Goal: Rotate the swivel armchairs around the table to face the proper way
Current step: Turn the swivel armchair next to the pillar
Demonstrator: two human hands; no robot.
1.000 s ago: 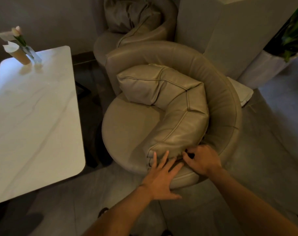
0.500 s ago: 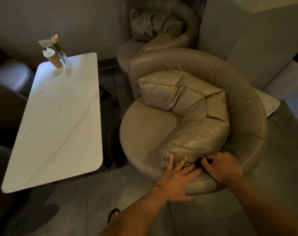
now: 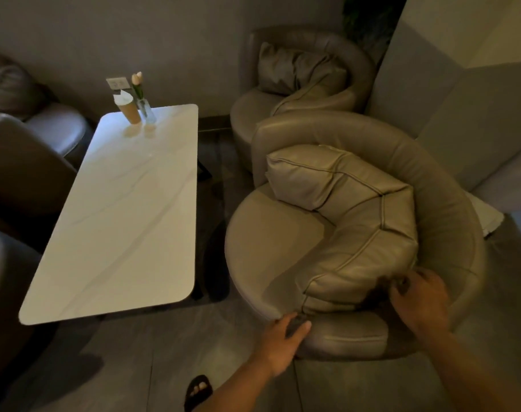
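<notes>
Spanning frame left: white tabletop (image 3: pixel 125 221), unoccupied by hands. Near swivel armchair (image 3: pixel 283 251) sits centre-right. Left hand (image 3: pixel 278 343) curled on its lower front arm edge; right hand (image 3: pixel 421 301) gripping the back cushion (image 3: pixel 363 221) end.

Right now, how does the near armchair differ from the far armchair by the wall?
The near armchair has both hands on it: the left hand at its front edge, the right hand on its rim; the far armchair is untouched. The near armchair's back cushion looks plump and smooth, while the far armchair's cushion looks slumped and creased. Both are rounded, beige, leather-like chairs on the same side of the white table.
</notes>
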